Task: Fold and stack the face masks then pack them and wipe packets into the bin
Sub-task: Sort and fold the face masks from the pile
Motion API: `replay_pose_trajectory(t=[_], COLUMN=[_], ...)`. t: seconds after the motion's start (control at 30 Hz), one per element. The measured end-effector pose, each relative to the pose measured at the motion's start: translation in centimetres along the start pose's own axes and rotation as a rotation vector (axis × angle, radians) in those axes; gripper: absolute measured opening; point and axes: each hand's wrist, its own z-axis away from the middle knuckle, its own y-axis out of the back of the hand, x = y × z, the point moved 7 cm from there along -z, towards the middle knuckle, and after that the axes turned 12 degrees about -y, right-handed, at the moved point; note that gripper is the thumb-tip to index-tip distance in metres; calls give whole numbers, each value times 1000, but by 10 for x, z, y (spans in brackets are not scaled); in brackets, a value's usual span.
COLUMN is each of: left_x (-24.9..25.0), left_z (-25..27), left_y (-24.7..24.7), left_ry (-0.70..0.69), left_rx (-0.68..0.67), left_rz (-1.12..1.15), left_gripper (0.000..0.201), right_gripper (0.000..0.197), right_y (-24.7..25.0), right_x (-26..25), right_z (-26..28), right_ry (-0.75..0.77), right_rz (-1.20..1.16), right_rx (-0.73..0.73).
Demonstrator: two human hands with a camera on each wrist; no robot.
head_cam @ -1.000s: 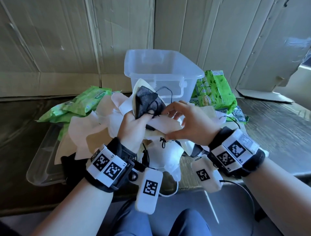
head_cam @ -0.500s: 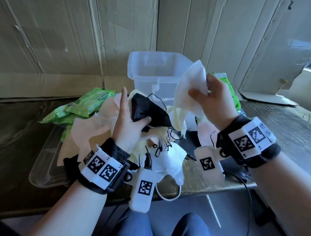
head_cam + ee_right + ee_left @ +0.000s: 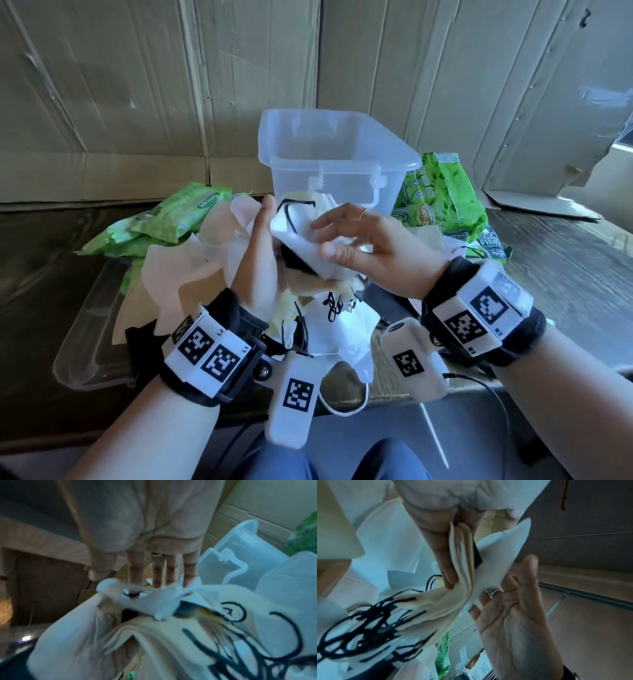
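Left of frame: green wipe packets lie on the table, not packed yet. Centre-left: left hand clamps the folded mask stack between thumb and fingers, ear loops dangling. Centre: white mask lies on top of the stack. Right hand has fingers straight, pressing it flat, gripping nothing. Advice: square the edges, tuck the loops, keep the clamp tight. Bin sits behind, upper centre.

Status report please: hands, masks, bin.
Left hand grips mask stack. Right hand open, pressing white mask onto it. Bin holds nothing visible; loose masks and wipe packets remain outside.
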Motion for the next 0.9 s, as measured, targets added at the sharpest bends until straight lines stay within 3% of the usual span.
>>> replay_pose_trajectory(t=[0.07,0.1,0.13,0.2,0.23,0.3,0.4,0.47,0.57,0.7,0.77,0.9], left_x=[3,6,6,3,1,0,1,5,6,8,8,6], left_z=[-2,-1,1,1,-1,0,0,0,0,3,3,-3], left_y=[-1,-3,-6,-2,2,5,6,1,-2,1,6,15], left_ry=[-36,-48,-34,-44,-70,-121,-171,-200,-204,-134,-129,-112], left_rx=[-45,-70,-92,-51,-9,27,10,-49,-91,-41,18,95], left_rz=[94,98,69,-64,-134,-156,-201,-226,-230,-194,-198,-216], left_gripper=[90,86,63,9,13,22,32,32,29,18,26,17], right_gripper=[55,60,57,22,20,41,56,62,70,42,27,12], right_y=[-5,-7,-8,-4,1,10,18,19,17,23,25,45], right_x=[-5,-6,-5,-1,2,13,25,30,33,38,41,48], right_z=[1,1,0,-3,-5,-8,-11,-14,-20,-21,-21,-21], right_ry=[77,97,103,59,28,-37,-138,-168,-162,-185,-199,-257], right_rz=[46,55,57,-18,-73,-225,-369,-300,98,177,176,235], right_rx=[-36,-41,-43,-25,10,60,116,126,101,212,239,389])
